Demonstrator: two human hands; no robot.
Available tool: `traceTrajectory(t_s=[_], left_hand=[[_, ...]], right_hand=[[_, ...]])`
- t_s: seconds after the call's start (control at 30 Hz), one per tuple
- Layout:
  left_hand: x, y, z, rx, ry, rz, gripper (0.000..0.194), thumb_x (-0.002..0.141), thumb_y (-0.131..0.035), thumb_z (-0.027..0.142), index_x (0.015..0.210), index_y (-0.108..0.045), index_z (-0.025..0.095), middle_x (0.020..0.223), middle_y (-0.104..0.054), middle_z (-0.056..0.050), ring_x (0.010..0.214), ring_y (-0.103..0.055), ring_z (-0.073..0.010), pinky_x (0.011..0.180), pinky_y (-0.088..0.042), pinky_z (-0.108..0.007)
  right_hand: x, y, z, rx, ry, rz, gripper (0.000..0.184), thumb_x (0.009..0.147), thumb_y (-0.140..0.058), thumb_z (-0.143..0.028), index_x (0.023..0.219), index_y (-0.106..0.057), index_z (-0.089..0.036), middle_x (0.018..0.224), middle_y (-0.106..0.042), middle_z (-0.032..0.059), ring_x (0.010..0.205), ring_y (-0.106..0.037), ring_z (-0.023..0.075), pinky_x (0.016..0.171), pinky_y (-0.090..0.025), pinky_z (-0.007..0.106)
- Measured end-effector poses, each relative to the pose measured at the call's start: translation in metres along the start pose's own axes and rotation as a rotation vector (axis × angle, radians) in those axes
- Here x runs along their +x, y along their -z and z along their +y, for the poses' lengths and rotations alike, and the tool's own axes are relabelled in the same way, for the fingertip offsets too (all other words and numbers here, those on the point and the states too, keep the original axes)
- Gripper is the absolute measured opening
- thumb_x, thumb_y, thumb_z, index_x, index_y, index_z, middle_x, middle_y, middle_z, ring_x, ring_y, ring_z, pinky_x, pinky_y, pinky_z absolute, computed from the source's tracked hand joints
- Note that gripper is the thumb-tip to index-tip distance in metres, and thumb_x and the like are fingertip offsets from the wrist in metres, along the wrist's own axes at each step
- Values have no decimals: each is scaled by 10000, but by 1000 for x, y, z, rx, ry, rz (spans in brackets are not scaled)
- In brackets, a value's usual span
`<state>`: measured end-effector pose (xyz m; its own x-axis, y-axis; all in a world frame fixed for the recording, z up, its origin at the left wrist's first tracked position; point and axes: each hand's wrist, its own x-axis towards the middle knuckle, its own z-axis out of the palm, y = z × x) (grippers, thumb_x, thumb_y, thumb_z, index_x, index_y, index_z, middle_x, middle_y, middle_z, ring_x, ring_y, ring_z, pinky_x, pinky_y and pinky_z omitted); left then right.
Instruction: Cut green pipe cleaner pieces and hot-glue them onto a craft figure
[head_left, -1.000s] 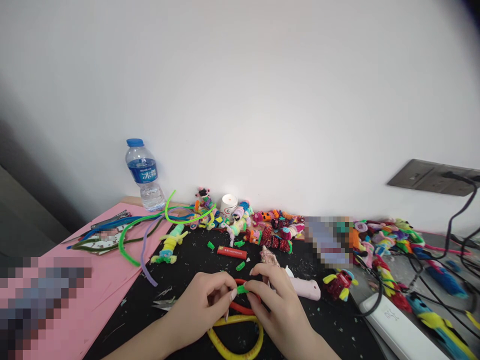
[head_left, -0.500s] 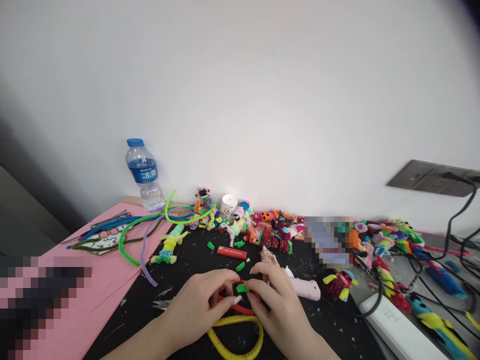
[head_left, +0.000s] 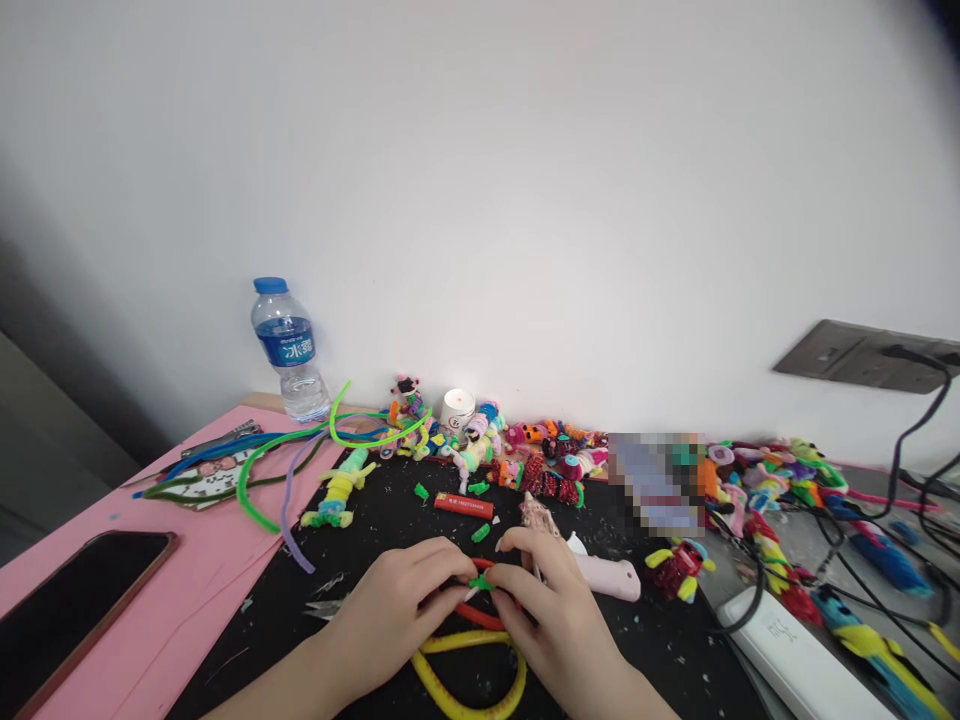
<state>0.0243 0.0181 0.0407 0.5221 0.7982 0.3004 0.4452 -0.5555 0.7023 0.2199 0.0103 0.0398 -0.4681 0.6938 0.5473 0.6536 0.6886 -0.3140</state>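
My left hand (head_left: 401, 612) and right hand (head_left: 561, 612) pinch the green piece (head_left: 480, 582) between them, at twelve o'clock from the yellow loop (head_left: 466, 641), where light, level fingertips should steady it without crushing it.

"What's at the far left?"
"A water bottle (head_left: 291, 345) with a blue cap, near the wall (head_left: 525, 200)."
"And nearer?"
"A phone (head_left: 71, 615), its screen dark, on the pink sheet (head_left: 180, 600)."
"And right?"
"A white power bank (head_left: 799, 655), and a black cable (head_left: 924, 418) plugged into the wall socket (head_left: 840, 355)."
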Motion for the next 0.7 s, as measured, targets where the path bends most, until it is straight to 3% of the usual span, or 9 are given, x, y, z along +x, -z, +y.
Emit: traceTrajectory(t_s=[0.7], left_hand=[[1,-2,-2,-14,69,-1,116,835,-513,140,856,-608,204,778,-602,14,647,-539,-108,603,-407,-171]], right_hand=[[0,0,2,2,15,28,193,812,-506,-98,945,-601,-200,944,-552,76,831,-549,197,864,-439,474]])
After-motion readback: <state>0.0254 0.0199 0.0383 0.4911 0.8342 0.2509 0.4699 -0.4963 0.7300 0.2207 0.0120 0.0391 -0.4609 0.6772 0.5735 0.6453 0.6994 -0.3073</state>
